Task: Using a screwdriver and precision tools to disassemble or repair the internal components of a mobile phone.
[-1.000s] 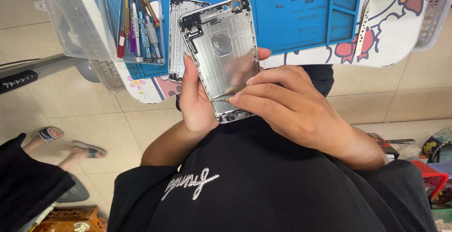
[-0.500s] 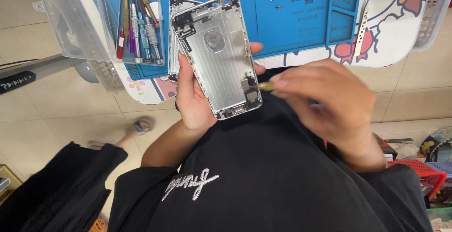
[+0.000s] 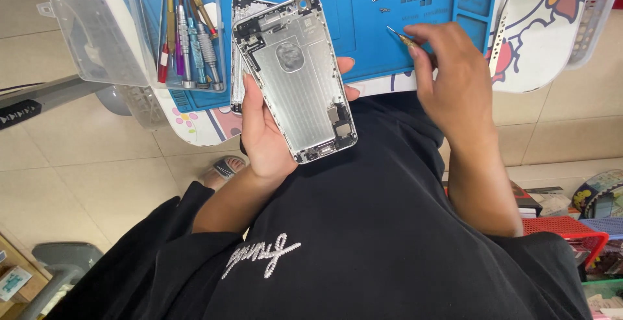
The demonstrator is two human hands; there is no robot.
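My left hand holds an opened silver phone housing, inner side up, tilted over my lap. A second phone part lies behind it on the blue work mat. My right hand is at the mat's near edge, fingers pinched on a small screwdriver whose tip points at the mat. Two tiny screws lie on the mat beyond the tip.
A row of screwdrivers sits in the mat's left tray. A clear plastic box stands at the left. A white patterned pad lies under the mat on the right. Red baskets are on the tiled floor.
My right hand has lifted off the bottom of the housing and moved up and right to the mat with the screwdriver. The housing stays in my left hand.
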